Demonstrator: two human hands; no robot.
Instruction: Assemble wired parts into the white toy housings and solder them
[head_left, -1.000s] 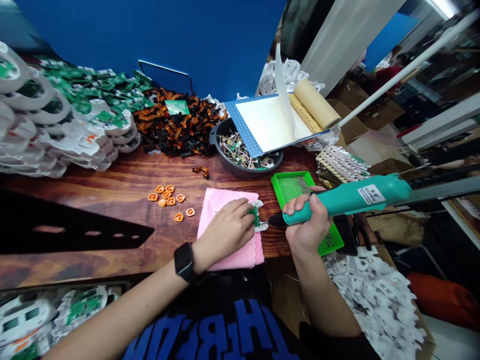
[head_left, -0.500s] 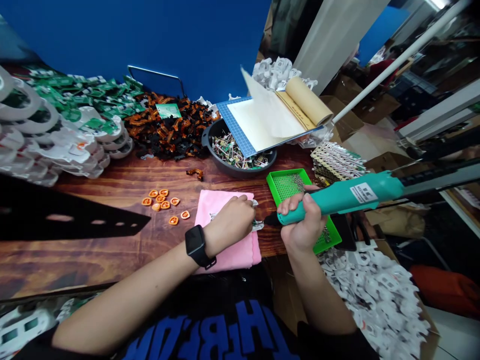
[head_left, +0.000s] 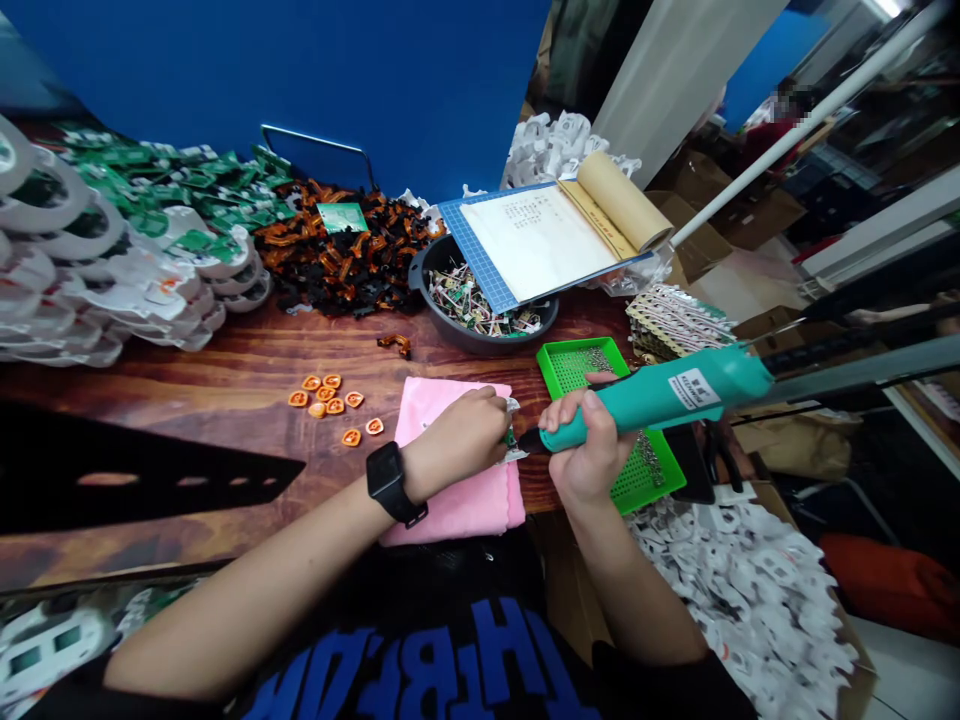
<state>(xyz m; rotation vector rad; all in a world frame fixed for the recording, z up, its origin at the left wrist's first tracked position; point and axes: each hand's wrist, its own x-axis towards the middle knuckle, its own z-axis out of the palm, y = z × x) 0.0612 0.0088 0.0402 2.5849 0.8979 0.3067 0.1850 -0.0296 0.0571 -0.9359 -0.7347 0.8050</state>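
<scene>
- wooden table (head_left: 225, 360) carries it all; white/green housings (head_left: 97, 260) heaped far left, black-orange parts (head_left: 337, 260) piled at the back
- notebook (head_left: 547, 235) lies open on a blue mat, overhanging a dark bowl (head_left: 450, 335) of small components
- pink cloth (head_left: 450, 450) at the near table edge, centre; green tray (head_left: 577, 370) w/ screws just right of it, partly under the right hand
- teal electric screwdriver (head_left: 660, 395): long axis runs roughly left-right, rising toward the right; dark tip points left at the workpiece, apparently touching or just off it; exact contact too small to tell
- right hand (head_left: 592, 450) wrapped tight round the driver's front end, fingers curled over the barrel
- left hand (head_left: 461, 440), watch on wrist, rests on the cloth; fingertips pressed together pinching the small green board part (head_left: 512, 445) at the cloth's right edge
- key relation: part sits between both hands, just left of the driver tip; left hand is on it, right hand reaches it only via the tool
- orange caps (head_left: 330, 395) scattered left of the cloth, apart from both hands
</scene>
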